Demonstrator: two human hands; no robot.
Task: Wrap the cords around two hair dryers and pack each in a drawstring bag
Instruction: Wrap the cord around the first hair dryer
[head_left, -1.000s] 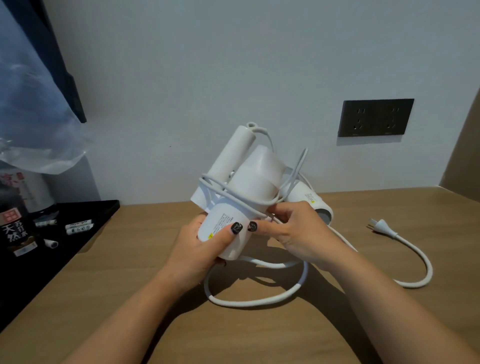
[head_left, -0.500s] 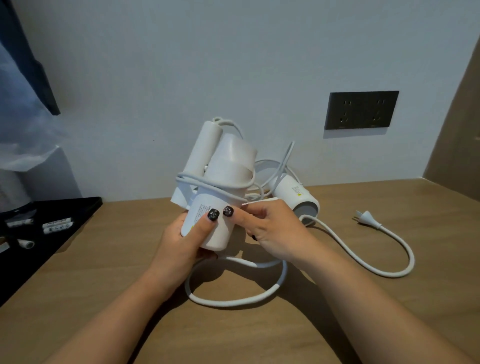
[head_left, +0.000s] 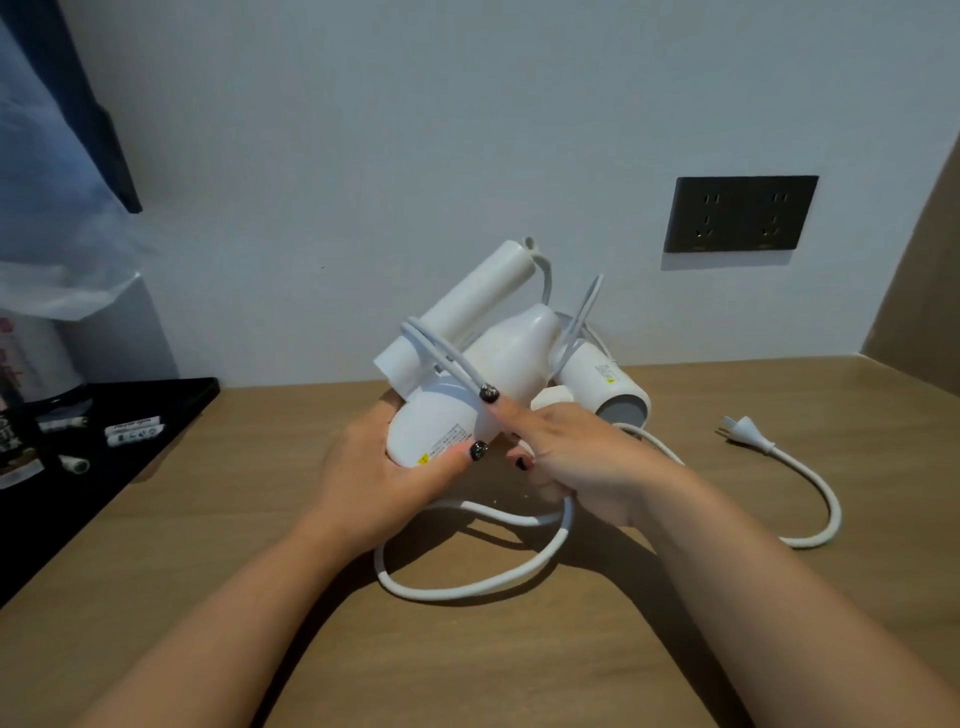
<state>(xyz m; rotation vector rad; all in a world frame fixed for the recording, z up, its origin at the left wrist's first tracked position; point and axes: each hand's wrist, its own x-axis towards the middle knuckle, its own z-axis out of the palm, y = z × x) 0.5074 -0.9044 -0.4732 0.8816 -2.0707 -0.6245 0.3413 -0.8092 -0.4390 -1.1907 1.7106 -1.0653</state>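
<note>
My left hand (head_left: 374, 467) grips the barrel of a white hair dryer (head_left: 498, 364), held above the wooden table (head_left: 260, 519) with its folded handle pointing up and back. A white cord (head_left: 467, 587) is looped over the dryer's body, falls into a loop on the table and ends in a plug (head_left: 748, 431) at the right. My right hand (head_left: 582, 457) presses its index finger on the cord where it crosses the dryer, and its lower fingers curl around the cord beneath. A second white hair dryer (head_left: 602, 379) lies on the table just behind.
A black tray (head_left: 156, 410) with small white tubes and a bottle sits at the left edge, under a clear plastic bag (head_left: 57, 260). A dark wall socket (head_left: 743, 213) is on the wall at the right. A wooden side panel (head_left: 919, 291) closes the right end.
The dryer has tilted, its handle now lying further back. My right hand went from pinching the cord beside my left thumb to stretching its index finger over the cord on the body.
</note>
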